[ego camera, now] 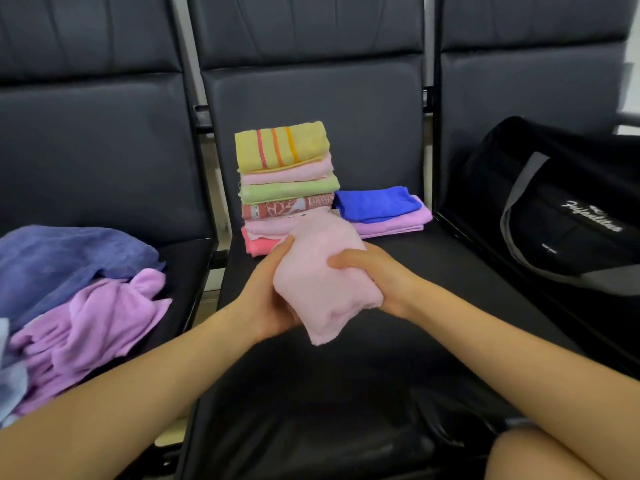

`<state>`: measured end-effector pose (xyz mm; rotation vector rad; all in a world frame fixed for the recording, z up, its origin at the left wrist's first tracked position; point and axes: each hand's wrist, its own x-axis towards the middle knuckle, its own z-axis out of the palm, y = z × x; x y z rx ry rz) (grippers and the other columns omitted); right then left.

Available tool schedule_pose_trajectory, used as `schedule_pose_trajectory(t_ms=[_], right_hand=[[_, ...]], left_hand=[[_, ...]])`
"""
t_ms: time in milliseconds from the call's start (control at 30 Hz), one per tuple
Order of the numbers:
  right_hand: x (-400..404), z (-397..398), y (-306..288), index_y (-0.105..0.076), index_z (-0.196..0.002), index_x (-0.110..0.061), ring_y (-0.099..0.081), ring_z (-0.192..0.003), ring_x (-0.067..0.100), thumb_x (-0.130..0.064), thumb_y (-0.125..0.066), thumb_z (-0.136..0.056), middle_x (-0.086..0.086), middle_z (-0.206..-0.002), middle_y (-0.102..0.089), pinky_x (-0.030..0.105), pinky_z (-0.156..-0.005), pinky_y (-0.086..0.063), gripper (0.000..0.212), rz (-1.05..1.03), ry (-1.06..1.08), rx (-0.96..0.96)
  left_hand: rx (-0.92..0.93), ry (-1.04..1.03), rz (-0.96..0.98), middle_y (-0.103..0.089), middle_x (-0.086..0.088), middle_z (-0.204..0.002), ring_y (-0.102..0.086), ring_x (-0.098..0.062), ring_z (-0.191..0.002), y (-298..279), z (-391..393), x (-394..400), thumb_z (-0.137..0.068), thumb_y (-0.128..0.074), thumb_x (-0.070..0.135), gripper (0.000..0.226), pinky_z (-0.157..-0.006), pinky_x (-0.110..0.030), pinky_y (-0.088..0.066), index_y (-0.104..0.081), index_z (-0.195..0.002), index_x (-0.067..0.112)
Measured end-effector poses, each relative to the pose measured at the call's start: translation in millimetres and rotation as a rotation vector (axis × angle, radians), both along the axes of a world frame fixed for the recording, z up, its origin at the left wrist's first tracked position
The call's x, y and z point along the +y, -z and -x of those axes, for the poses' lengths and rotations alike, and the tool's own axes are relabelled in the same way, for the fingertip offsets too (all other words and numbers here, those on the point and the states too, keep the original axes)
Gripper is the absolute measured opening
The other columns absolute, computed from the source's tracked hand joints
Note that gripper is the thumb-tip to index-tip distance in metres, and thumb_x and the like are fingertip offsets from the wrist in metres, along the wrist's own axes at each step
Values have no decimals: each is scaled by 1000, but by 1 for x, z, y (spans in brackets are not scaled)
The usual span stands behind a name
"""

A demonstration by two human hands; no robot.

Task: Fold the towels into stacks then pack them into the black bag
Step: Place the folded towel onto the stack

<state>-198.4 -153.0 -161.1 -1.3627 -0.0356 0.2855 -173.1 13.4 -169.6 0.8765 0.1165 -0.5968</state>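
**Both hands hold a folded pink towel over the middle seat**

The left hand and the right hand grip a folded pale pink towel from either side, fingers curled into the cloth, above the middle seat of a row of dark padded chairs.

Near the back edge of that seat stands a tall stack of folded towels, topped by a yellow towel with red and orange stripes. Just to its right, toward the seat's back right corner, lies a shorter stack: a blue towel on a lilac towel.

On the left seat lies an unfolded heap: a purple-blue towel and a crumpled lilac cloth touching it.

The black bag, with grey straps and white lettering, sits on the right seat.
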Motion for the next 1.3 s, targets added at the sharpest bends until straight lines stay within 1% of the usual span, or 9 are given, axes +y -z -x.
schedule_pose_trajectory(t_ms=[267,433,567,633,733,800,967,1167,1300], right_hand=[[4,-2,17,-59,-123,-16,-65,-107,28,-29,-76,-74,11,-114,-70,41,-86,-54,53,-419,112,288],[-3,-11,13,-61,-123,-17,-65,-109,31,-30,-73,-78,12,-115,-70,44,-94,-51,48,-560,133,331],[-39,-41,9,-59,-122,-12,-70,-69,19,-4,-56,-89,7,-88,-73,28,-54,-54,34,-564,361,259],[-66,-63,6,-54,-125,-14,-63,-55,11,-1,-51,-91,3,-79,-65,21,-44,-46,36,-453,527,145],[-104,-100,-6,-53,-128,-6,-61,-73,15,-2,-52,-92,6,-93,-63,25,-57,-52,36,-135,723,-66],[-122,-129,-15,-59,-120,-3,-62,-91,24,-4,-57,-90,9,-103,-64,33,-75,-53,30,22,782,-146],[-136,-191,-22,-58,-122,-3,-58,-91,28,-12,-53,-92,16,-105,-64,34,-72,-48,32,444,754,-211],[-161,-214,26,-55,-128,-3,-50,-117,37,-42,-39,-98,21,-128,-55,33,-91,-39,52,1098,601,-111],[-164,-195,26,-51,-132,-7,-48,-120,37,-51,-41,-95,19,-132,-51,40,-95,-42,58,1081,687,-151]], left_hand=[[-174,-503,-157,-64,-6,-99,-63,-23,-92,-23,-42,-24,-92,-58,32,32,-67,-34,-50,-53,-119,17],[-391,-621,-240,-61,-8,-113,-63,-27,-101,-39,-53,-59,-89,-65,23,52,-90,-42,-53,-46,-134,7],[-704,-541,-492,-61,-6,-121,-61,-22,-110,-38,-72,-89,-90,-62,23,45,-95,-40,-50,-48,-131,14],[-847,-535,-622,-61,1,-111,-59,-17,-102,-38,-87,-101,-89,-59,17,33,-89,-36,-50,-52,-121,18],[-1025,-500,-739,-59,3,-105,-56,-13,-94,-37,-111,-117,-89,-57,10,30,-85,-33,-49,-53,-117,18],[-1146,-506,-844,-56,-5,-118,-55,-18,-104,-33,-130,-130,-89,-55,8,40,-93,-34,-47,-52,-128,16],[-1281,-482,-1191,-43,-15,-130,-50,-24,-111,-25,-165,-144,-98,-41,17,54,-93,-30,-41,-24,-150,18],[-913,-57,-1639,-51,-24,-133,-53,-38,-117,10,-193,-139,-102,-36,28,53,-93,-39,-42,-24,-146,1],[-933,-108,-1582,-53,-24,-131,-56,-40,-113,9,-182,-132,-102,-31,32,51,-96,-37,-43,-33,-143,2]])
